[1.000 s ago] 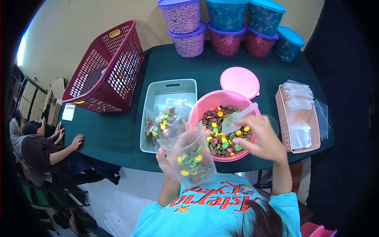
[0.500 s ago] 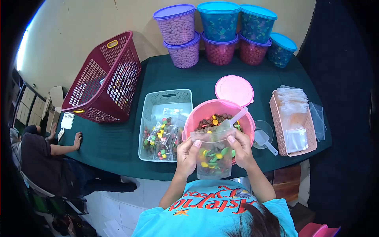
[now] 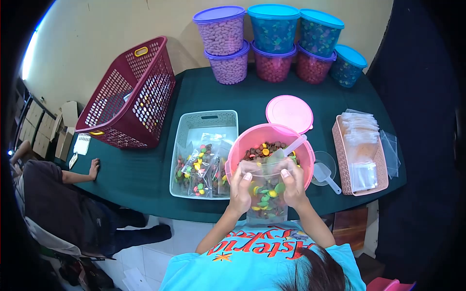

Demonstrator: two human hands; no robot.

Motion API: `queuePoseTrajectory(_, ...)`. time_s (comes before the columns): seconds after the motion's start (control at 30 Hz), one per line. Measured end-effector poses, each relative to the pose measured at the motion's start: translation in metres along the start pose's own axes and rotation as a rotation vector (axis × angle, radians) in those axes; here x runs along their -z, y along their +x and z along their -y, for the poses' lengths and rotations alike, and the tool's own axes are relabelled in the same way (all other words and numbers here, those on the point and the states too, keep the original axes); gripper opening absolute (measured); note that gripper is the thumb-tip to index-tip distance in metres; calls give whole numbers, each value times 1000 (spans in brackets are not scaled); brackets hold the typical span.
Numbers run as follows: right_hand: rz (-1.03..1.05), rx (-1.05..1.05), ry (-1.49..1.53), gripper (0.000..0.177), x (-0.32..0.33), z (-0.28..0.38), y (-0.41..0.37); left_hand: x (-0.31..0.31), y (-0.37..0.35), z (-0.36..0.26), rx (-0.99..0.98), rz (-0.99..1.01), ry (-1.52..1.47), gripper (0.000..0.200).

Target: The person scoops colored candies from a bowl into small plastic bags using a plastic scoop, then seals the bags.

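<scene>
Between my two hands hangs a clear plastic pouch (image 3: 267, 201) with green, yellow and brown candies in it. My left hand (image 3: 241, 186) grips its upper left side, thumb on the near face. On the upper right side, my right hand (image 3: 294, 186) is closed with its thumb in the same way. Just beyond the pouch is a pink tub (image 3: 235, 150) of colourful candies, partly hidden by my hands. A white scoop (image 3: 295, 144) leans in it. Left of my hands, a pale green basket (image 3: 175, 145) holds several filled pouches (image 3: 200, 169).
A second scoop (image 3: 322, 170) rests in a clear bowl right of the tub. A pink basket (image 3: 341, 160) holds stacked bags. Behind lie a pink lid (image 3: 290, 114) and stacked candy tubs (image 3: 273, 31). A maroon laundry basket (image 3: 124, 121) and another person's hand (image 3: 94, 169) are at left.
Both hands and the pouch have moved slightly down and right in view, my fingers still at its upper edge. The other person at left has shifted posture.
</scene>
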State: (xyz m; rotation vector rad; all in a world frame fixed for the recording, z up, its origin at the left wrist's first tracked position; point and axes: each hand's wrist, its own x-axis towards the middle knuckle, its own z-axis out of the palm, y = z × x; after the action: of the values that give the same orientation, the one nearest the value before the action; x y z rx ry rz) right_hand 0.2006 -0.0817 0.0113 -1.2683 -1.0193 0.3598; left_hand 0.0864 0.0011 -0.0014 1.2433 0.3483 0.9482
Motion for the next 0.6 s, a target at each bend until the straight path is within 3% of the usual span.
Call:
queuePoseTrajectory(0.2, 121, -17, 6, 33, -1, 2, 0, -1, -4, -4, 14, 68, 3, 37)
queuePoseTrajectory(0.43, 187, 0, 38, 38, 0, 0, -5, 3, -7, 0, -78, 161, 1, 31)
queuePoseTrajectory(0.53, 240, -35, 67, 41, 3, 6, -7, 4, -9, 0, -65, 51, 91, 22)
queuePoseTrajectory(0.6, 317, -99, 25, 44, 5, 19, -11, 5, -7, 1, 20, -236, -163, 17)
